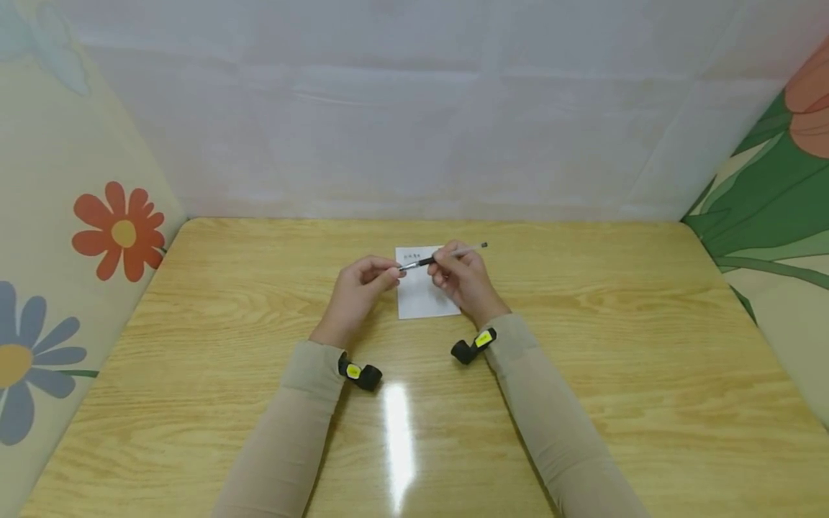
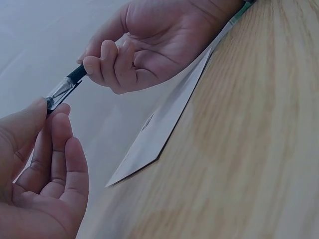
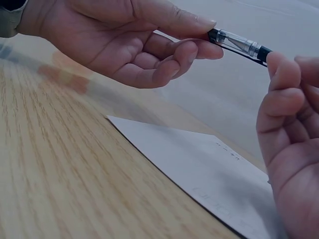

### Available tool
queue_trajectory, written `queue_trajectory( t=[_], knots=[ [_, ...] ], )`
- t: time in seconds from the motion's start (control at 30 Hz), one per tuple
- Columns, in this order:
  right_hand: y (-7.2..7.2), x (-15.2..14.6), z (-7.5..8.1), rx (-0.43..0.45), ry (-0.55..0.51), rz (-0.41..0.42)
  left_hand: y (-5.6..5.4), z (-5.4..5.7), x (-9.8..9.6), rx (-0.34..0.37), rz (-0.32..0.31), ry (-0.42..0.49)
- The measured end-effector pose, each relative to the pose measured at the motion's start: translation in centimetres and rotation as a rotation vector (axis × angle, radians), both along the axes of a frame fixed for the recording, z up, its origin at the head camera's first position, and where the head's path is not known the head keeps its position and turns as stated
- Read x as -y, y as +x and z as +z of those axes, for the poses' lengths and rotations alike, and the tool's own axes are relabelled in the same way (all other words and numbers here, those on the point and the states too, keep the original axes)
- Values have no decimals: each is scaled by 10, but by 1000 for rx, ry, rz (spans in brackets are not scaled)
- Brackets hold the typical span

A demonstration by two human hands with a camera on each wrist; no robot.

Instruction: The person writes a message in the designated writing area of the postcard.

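A gel pen (image 1: 468,250) with a pale barrel is held above the table between both hands. My right hand (image 1: 468,282) pinches it near its dark grip, and the barrel's rear end sticks out past the fingers to the right. At the other end, thumb and fingertips of my left hand (image 1: 358,291) pinch the tip of the clear cap (image 3: 242,44). The pen's pointed nib shows through the cap, which sits over it. Under the hands lies a white sheet of paper (image 1: 424,301), with a short line of small dark writing near its top edge.
The wood-grain table (image 1: 259,280) reaches back to a white cloth backdrop (image 1: 388,129). Flower-printed panels (image 1: 123,234) stand at both sides. Each wrist carries a small black camera (image 1: 369,377). A bright light reflection lies on the table between the forearms.
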State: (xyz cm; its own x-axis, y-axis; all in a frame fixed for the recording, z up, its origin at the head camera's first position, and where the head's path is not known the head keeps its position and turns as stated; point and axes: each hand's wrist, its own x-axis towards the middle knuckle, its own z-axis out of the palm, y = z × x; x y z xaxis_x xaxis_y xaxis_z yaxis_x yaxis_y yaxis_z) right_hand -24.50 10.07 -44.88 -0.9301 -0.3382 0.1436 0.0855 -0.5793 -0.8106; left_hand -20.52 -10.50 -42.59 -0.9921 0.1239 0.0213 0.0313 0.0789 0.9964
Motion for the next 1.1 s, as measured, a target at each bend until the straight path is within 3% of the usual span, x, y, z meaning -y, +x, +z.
queue_trajectory(
  t=[0.3,1.1],
  knots=[
    [0,-1,-1,6,-1,9,0,-3,0,29,-3,34],
    [0,2,-2,-35,3,13,-3,-9,4,0,-17,57]
  ],
)
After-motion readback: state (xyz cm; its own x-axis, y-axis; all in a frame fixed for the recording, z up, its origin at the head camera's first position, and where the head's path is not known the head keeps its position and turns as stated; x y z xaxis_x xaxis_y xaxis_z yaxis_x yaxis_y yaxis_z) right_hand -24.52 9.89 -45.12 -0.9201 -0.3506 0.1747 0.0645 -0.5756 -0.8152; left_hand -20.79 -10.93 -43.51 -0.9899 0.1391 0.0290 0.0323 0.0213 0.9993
